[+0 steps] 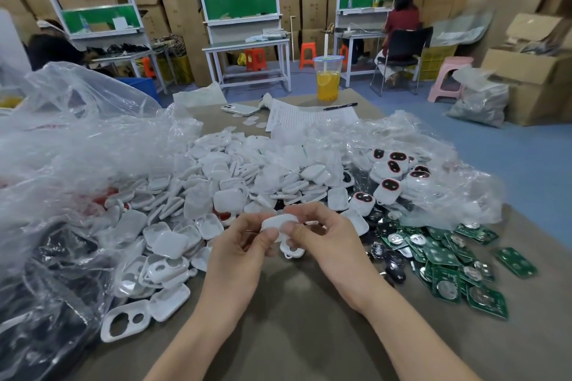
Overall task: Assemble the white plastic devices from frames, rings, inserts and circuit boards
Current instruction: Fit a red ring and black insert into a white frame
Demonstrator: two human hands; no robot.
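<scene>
Both hands meet above the brown table [297, 318] and pinch one white plastic device [278, 222]. My left hand [241, 254] holds its left end with thumb and curled fingers; my right hand [328, 238] holds its right end. A white frame with holes [291, 252] lies just under the hands. A big heap of white shells [223, 182] spreads behind and to the left. Green circuit boards [448, 260] lie in a pile at the right, with dark round inserts [393, 269] beside them. Finished devices with red-ringed black faces [393, 176] sit on clear plastic at the back right.
Crumpled clear plastic bags [77, 139] fill the left side. At the table's far end stand a cup of yellow drink [328, 79], a phone [240, 109], a paper sheet [297, 117] and a pen [340, 106]. Workbenches, cardboard boxes and two seated people are beyond.
</scene>
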